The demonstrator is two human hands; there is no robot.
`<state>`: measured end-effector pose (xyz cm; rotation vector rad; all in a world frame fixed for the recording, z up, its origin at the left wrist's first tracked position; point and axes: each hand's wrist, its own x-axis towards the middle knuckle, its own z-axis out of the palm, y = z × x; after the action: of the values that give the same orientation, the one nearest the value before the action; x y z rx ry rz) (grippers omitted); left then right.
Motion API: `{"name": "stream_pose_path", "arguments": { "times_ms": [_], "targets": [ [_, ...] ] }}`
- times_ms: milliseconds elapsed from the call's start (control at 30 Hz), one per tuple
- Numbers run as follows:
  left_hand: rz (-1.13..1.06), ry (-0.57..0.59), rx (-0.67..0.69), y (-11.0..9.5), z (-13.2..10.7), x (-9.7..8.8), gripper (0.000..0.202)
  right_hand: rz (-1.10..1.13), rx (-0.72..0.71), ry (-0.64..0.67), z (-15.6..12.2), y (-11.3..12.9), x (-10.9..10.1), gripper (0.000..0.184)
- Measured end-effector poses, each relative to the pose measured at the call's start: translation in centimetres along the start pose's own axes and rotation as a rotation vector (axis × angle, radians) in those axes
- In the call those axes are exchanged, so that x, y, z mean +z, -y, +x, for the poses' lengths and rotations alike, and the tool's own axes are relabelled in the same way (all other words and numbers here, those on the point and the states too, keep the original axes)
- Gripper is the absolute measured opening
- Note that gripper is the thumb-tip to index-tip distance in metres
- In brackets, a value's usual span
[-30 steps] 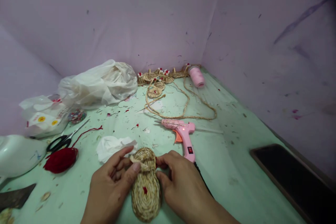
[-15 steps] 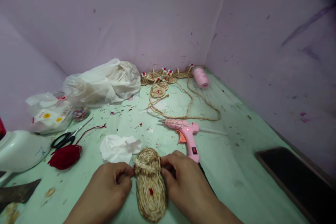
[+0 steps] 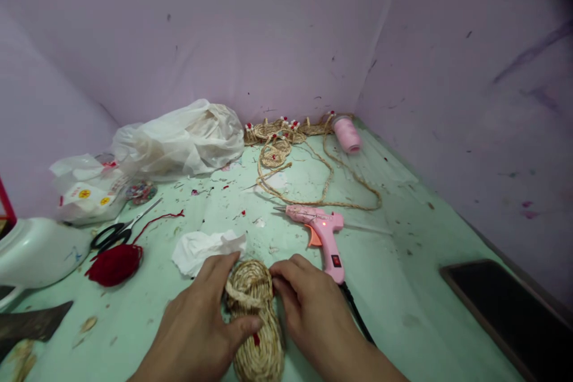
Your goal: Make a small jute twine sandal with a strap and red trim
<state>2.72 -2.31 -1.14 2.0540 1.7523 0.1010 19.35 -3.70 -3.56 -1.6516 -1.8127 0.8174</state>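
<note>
A small woven straw slipper (image 3: 259, 358) lies at the front of the table, a braided strap across its upper part and a red mark on its sole. My left hand (image 3: 199, 319) grips its left side, the thumb over the sole and the fingers along the edge by the strap. With closed fingertips, my right hand (image 3: 313, 310) holds the right edge at the strap's end. Just beyond my right hand lies a pink glue gun (image 3: 330, 245) with a lit switch. Crumpled white tissue (image 3: 197, 250) is beyond my left hand.
Red yarn (image 3: 115, 265), scissors (image 3: 119, 233), a white jug-like container (image 3: 40, 250) and a dark blade (image 3: 33, 325) lie left. Plastic bags (image 3: 179, 140), braided straw cord (image 3: 308, 200) and a pink thread spool (image 3: 347, 134) stand toward the wall. A phone (image 3: 505, 310) is right.
My left hand has gone from a pinch at the strap's left edge to a wider hold, its thumb now over the sole. My right hand stays at the right edge.
</note>
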Motion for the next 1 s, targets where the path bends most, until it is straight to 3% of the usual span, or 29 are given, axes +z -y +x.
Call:
{"name": "stream_pose_path", "arguments": {
  "times_ms": [133,400,600,833,1000],
  "targets": [
    [-0.136,0.002,0.045,0.4,0.3,0.3,0.056,0.017,-0.012,0.007,0.0,-0.1,0.1,0.026],
    [-0.405,0.069,0.053,-0.7,0.6,-0.6,0.049,-0.063,-0.039,-0.016,0.0,-0.2,0.6,0.028],
    [-0.952,0.22,0.008,0.0,1.0,-0.6,0.052,-0.04,-0.171,-0.117,-0.4,-1.0,1.0,0.024],
    [-0.877,0.136,0.037,0.3,0.9,-0.5,0.053,0.071,-0.368,-0.351,-0.7,-2.1,1.6,0.026],
    [-0.816,0.131,0.057,0.3,0.8,-0.6,0.05,0.082,-0.462,-0.319,-0.7,-2.7,1.8,0.046]
  ]
}}
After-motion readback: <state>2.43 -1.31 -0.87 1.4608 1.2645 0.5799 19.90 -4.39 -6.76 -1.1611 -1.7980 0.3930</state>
